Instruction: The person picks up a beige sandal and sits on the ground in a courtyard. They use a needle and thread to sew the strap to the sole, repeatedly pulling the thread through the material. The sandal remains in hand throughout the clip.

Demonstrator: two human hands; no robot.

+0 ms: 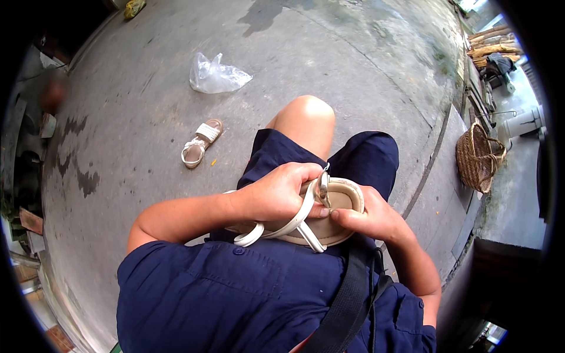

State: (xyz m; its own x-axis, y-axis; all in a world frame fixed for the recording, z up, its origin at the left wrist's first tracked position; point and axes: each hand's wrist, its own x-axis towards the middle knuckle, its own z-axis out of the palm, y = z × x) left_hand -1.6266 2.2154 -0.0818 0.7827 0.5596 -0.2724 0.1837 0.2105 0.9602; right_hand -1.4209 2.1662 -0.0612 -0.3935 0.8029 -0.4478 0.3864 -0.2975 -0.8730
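A white strappy sandal [347, 203] with a beige insole lies across my lap, its heel end to the right. My left hand [273, 191] is closed on it, the thumb up by the strap and a fingertip pressed on the insole. A small shiny metal piece [323, 187] stands beside that thumb; its kind is unclear, and a bit of teal shows at its top. My right hand [374, 217] grips the heel rim, thumb on the insole close to the left fingertip, other fingers hidden underneath. Its matching sandal [202, 143] rests on the concrete, ahead to the left.
A clear plastic bag [216, 75] lies on the concrete floor [147, 117] farther ahead. To the right stand a woven basket [472, 157], a white bucket [522, 123] and stacked firewood [493, 46]. A black strap [341, 300] crosses my shirt.
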